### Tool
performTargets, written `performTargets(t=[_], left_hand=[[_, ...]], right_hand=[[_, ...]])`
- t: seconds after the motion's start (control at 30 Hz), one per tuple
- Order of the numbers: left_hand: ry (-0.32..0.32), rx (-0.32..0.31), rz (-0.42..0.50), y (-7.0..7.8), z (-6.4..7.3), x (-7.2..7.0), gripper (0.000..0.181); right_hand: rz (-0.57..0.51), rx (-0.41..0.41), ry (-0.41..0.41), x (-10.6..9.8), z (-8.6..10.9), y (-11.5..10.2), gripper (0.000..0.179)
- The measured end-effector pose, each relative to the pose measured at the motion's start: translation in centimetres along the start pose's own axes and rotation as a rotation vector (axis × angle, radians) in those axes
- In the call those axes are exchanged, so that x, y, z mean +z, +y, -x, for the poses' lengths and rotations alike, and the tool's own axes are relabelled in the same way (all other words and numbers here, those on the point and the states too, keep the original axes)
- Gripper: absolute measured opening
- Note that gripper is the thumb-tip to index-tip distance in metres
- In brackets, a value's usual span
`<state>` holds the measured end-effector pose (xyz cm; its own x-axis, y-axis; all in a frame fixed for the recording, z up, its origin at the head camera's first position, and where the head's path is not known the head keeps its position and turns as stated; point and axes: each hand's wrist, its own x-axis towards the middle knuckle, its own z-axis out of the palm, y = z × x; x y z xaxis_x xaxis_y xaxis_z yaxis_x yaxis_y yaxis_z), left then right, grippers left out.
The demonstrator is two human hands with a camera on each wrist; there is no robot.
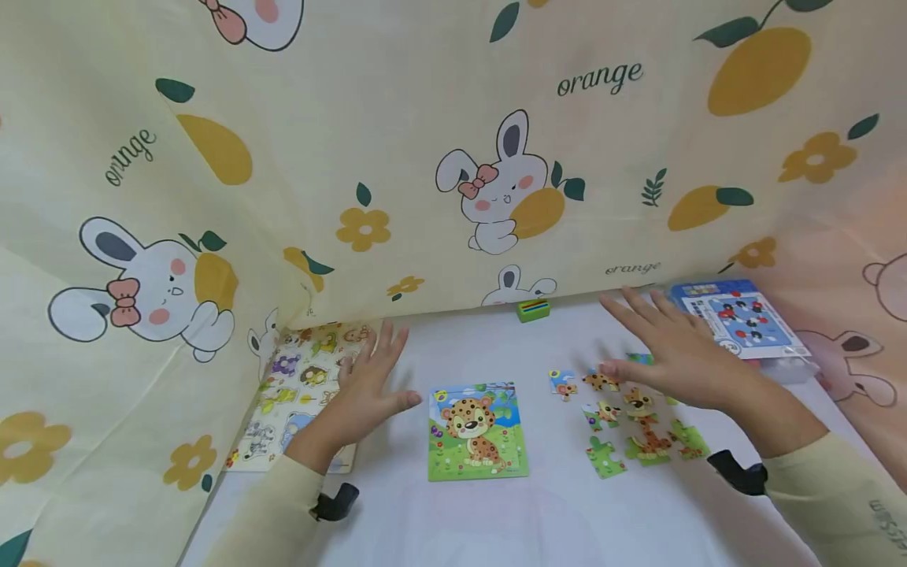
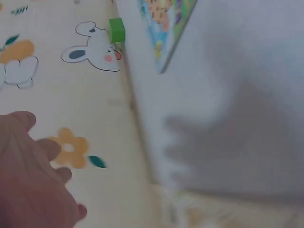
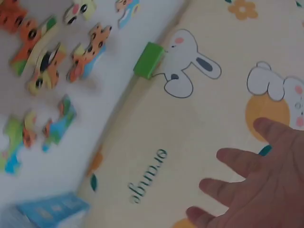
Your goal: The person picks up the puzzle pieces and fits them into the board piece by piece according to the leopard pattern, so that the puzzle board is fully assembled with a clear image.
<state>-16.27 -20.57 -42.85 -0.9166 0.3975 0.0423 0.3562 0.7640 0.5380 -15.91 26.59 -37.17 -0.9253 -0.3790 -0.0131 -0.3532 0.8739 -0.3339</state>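
My left hand (image 1: 364, 396) hovers with spread fingers between an animal-picture board (image 1: 312, 378) and a square leopard puzzle board (image 1: 478, 431), holding nothing. On the right, my right hand (image 1: 680, 358) is raised with fingers apart over loose jigsaw pieces (image 1: 648, 442) and hides some of them. Those pieces carry bits of a leopard, grass and sky, and lie separated on the table. In the right wrist view, several blurred pieces (image 3: 90, 52) lie apart from the fingers. In the left wrist view, the left hand (image 2: 33, 175) has its fingers stretched out over the cloth.
A small green box (image 1: 534, 310) with coloured stripes stands against the back cloth (image 1: 397, 142). At the far right is a blue-and-white box (image 1: 742, 319) showing molecule models. The white table (image 1: 397, 512) meets the patterned cloth at its back and sides.
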Motion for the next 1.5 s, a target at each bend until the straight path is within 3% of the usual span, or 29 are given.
performTargets(t=[0.2, 0.33, 0.47, 0.53, 0.63, 0.77, 0.97, 1.1, 1.3, 1.5], left_hand=[[0.019, 0.077, 0.284, -1.4, 0.7, 3.8, 0.113], [-0.002, 0.085, 0.372, -2.1, 1.0, 6.5, 0.103], [-0.076, 0.008, 0.335, -2.5, 1.3, 8.0, 0.103], [-0.125, -0.046, 0.296, -2.4, 1.6, 8.1, 0.115], [-0.183, -0.075, 0.212, -2.9, 1.9, 8.4, 0.141], [-0.214, -0.036, 0.141, -3.3, 2.0, 8.5, 0.159], [-0.197, 0.04, 0.047, -2.9, 1.4, 8.8, 0.157], [-0.184, 0.048, 0.023, -2.6, 1.2, 9.0, 0.157], [-0.174, 0.048, 0.014, -2.5, 1.3, 9.0, 0.157], [-0.172, 0.049, 0.0, -2.7, 1.3, 9.3, 0.156]], right_hand=[[-0.264, -0.026, 0.072, 2.0, -0.6, 0.7, 0.091], [-0.507, -0.023, 0.091, 4.2, -0.9, 0.9, 0.085], [-0.642, -0.01, 0.109, 6.7, -1.4, 0.8, 0.085], [-0.672, -0.001, 0.115, 8.1, -1.8, 0.9, 0.085], [-0.703, 0.026, 0.108, 10.1, -2.3, 1.1, 0.087], [-0.663, 0.082, 0.088, 12.6, -2.6, 1.5, 0.089], [-0.423, 0.076, 0.135, 14.9, -2.7, 2.1, 0.067], [-0.346, 0.071, 0.175, 15.1, -2.9, 1.8, 0.054], [-0.339, 0.095, 0.179, 15.0, -3.0, 1.5, 0.048], [-0.341, 0.109, 0.195, 15.2, -2.9, 1.2, 0.054]])
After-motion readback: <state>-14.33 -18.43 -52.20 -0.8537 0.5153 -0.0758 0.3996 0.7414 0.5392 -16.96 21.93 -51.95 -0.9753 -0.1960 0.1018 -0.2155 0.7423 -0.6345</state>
